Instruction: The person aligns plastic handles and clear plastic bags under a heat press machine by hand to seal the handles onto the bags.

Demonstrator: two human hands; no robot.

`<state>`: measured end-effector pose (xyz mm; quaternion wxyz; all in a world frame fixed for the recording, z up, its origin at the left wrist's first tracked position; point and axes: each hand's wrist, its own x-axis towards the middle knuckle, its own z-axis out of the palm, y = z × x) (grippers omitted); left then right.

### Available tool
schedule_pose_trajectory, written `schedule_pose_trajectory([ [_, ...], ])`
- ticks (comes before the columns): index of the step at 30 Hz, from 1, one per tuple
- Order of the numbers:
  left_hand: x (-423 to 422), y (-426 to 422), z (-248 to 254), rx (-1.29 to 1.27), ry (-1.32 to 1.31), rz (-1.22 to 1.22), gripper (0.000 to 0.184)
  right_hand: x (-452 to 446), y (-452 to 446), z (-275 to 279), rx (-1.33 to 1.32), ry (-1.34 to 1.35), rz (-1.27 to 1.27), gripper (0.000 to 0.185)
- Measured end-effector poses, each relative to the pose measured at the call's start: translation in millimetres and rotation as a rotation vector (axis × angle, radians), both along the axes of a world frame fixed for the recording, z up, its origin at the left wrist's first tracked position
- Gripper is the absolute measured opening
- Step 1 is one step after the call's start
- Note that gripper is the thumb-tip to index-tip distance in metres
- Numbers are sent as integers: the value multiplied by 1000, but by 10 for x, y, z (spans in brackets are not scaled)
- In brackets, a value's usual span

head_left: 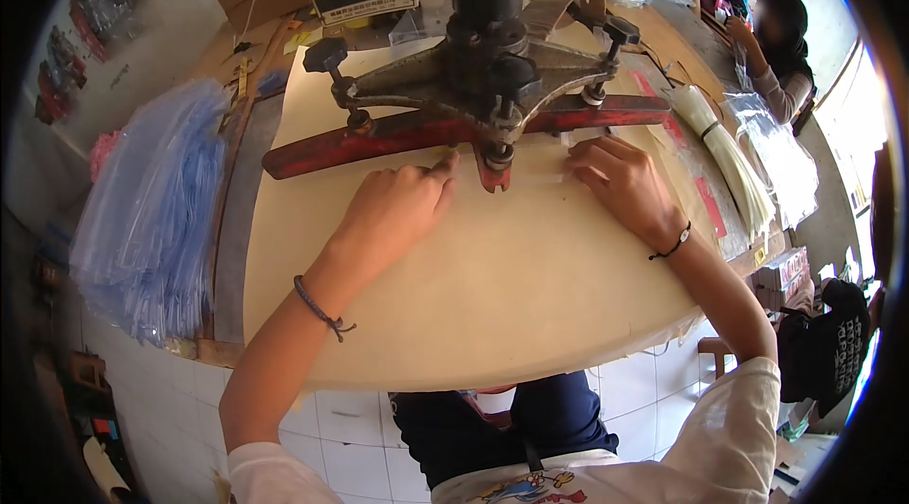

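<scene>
Tan sheet [464,286]: smooth, on worktable [230,258], passing beneath red bar [388,136]; press head [478,63] hides part. Left hand [396,206]: index extended, others curled, on sheet. Right hand [620,180]: fingers bent, close together, beside indistinct clear film [546,179]; pinch cannot be told.

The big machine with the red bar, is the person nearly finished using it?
I can't tell if it's nearly finished. The bluish plastic pile on the left may be done pieces, or ones still waiting. Right now, the left hand and right hand are busy close to the red bar. The pale bundle on the right might be left to do, but nothing shows how much remains.
</scene>
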<state>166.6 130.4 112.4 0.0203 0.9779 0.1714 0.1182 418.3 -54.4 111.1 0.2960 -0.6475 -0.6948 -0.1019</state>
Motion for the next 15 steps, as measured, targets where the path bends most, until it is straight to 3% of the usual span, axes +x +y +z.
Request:
schedule_pose_trajectory([
  [15, -6, 5, -40, 15, -19, -12, 40, -23, 57, 0, 1, 10, -44, 12],
])
